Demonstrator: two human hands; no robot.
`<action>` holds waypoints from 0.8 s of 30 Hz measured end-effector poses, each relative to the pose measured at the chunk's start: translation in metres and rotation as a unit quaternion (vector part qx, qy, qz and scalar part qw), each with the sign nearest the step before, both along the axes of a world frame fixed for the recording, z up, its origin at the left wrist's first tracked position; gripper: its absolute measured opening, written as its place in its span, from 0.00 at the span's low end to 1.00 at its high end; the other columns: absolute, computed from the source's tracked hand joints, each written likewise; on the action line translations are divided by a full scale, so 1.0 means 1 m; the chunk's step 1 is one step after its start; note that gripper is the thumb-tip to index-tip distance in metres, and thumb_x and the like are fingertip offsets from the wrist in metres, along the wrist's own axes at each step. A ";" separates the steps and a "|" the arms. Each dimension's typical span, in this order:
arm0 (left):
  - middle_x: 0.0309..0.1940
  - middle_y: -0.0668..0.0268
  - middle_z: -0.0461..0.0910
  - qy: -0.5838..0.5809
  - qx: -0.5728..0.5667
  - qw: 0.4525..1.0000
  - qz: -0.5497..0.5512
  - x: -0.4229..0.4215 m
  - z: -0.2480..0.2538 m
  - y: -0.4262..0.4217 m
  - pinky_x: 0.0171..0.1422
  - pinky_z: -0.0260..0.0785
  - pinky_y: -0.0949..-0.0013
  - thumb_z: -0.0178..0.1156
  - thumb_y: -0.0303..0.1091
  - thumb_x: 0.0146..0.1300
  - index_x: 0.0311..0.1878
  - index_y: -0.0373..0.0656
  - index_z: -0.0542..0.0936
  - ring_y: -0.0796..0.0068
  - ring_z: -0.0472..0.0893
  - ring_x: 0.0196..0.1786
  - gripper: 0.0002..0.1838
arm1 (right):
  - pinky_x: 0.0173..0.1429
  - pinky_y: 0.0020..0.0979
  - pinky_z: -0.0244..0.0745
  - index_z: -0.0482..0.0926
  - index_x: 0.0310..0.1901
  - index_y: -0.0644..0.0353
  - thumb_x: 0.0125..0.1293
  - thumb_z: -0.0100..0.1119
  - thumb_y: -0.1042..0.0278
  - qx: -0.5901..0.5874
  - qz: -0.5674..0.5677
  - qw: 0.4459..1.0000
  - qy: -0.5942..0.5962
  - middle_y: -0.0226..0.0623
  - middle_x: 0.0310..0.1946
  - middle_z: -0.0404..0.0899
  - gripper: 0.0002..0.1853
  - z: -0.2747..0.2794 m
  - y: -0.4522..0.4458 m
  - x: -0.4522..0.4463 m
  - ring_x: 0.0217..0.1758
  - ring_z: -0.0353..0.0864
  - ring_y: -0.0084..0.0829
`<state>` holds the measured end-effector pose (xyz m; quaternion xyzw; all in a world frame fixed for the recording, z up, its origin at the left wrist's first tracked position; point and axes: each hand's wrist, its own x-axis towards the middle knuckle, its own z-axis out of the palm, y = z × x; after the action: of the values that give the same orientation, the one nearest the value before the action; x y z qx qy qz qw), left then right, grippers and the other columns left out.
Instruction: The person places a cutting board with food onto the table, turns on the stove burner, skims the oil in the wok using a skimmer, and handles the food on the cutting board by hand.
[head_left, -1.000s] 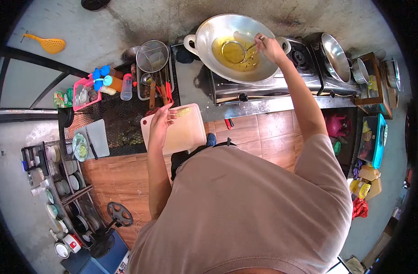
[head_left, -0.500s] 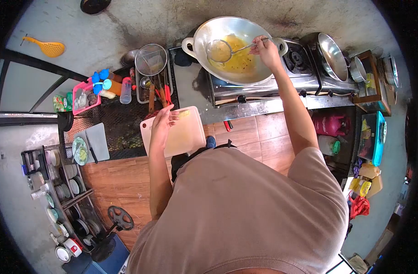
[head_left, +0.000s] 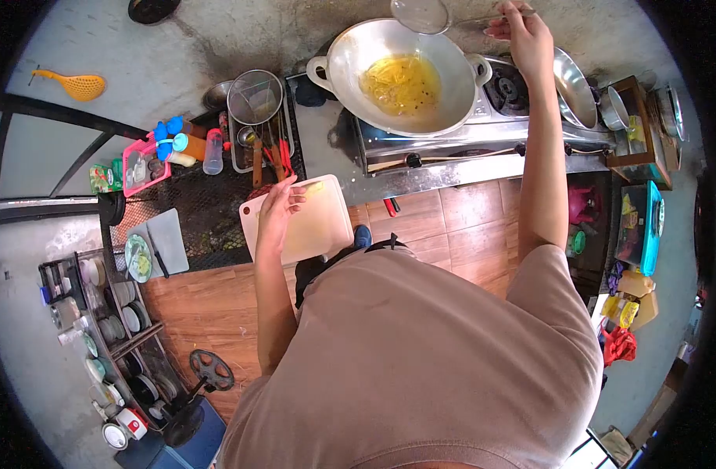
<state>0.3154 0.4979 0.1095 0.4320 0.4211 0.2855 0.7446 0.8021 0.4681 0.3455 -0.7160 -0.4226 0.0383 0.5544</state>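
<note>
Wok with yellow oil, seated on the stove, presumably to take heat from below. Right hand closes on the handle of a strainer, whose head appears at the wok's far rim; the long handle probably keeps fingers from the oil. Left hand, left of the wok and nearer the body, overlaps a board, fingers loosely parted; contact cannot be told.

This is a kitchen: a wide pan of yellow liquid sits on a stove between twelve and one o'clock, bottles stand at ten, a knife lies on a cutting board at nine, and plates fill a rack around eight.
</note>
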 end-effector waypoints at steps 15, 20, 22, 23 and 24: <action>0.47 0.66 0.83 -0.006 -0.015 1.000 0.011 -0.011 0.000 -0.006 0.52 0.68 0.72 0.51 0.41 0.77 0.64 0.43 0.76 0.79 0.79 0.46 0.19 | 0.39 0.37 0.77 0.79 0.41 0.65 0.75 0.51 0.61 -0.154 -0.023 0.986 0.054 0.47 0.24 0.82 0.14 -0.176 -0.048 -0.058 0.30 0.87 0.40; 0.48 0.65 0.83 -0.010 -0.012 1.000 0.005 -0.012 -0.002 -0.008 0.52 0.68 0.73 0.51 0.41 0.77 0.64 0.43 0.77 0.79 0.79 0.46 0.19 | 0.40 0.35 0.77 0.78 0.43 0.65 0.75 0.51 0.61 -0.129 -0.032 0.988 0.077 0.45 0.25 0.84 0.14 -0.178 -0.046 -0.064 0.31 0.87 0.36; 0.48 0.65 0.82 -0.010 -0.014 1.000 0.000 -0.014 -0.005 -0.006 0.52 0.68 0.73 0.51 0.42 0.77 0.65 0.41 0.75 0.78 0.79 0.46 0.20 | 0.39 0.33 0.77 0.78 0.43 0.65 0.75 0.51 0.62 -0.189 -0.005 0.981 0.029 0.42 0.24 0.84 0.14 -0.176 -0.046 -0.072 0.31 0.86 0.31; 0.48 0.65 0.82 -0.010 -0.017 1.000 -0.006 -0.016 -0.007 -0.006 0.53 0.67 0.73 0.51 0.42 0.77 0.66 0.40 0.74 0.78 0.78 0.46 0.22 | 0.39 0.33 0.77 0.78 0.43 0.65 0.75 0.51 0.62 -0.192 -0.004 0.981 0.030 0.42 0.24 0.84 0.14 -0.177 -0.047 -0.072 0.31 0.86 0.31; 0.48 0.65 0.82 -0.009 -0.019 1.000 -0.004 -0.019 -0.008 -0.007 0.53 0.67 0.73 0.51 0.42 0.77 0.66 0.40 0.74 0.78 0.78 0.46 0.22 | 0.38 0.33 0.76 0.78 0.42 0.65 0.75 0.51 0.62 -0.173 -0.013 0.983 0.058 0.43 0.24 0.83 0.13 -0.173 -0.047 -0.074 0.30 0.86 0.31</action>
<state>0.2965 0.4913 0.1011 0.4169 0.4180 0.2782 0.7577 0.7284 0.4208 0.1720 -0.8033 -0.3673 0.1447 0.4460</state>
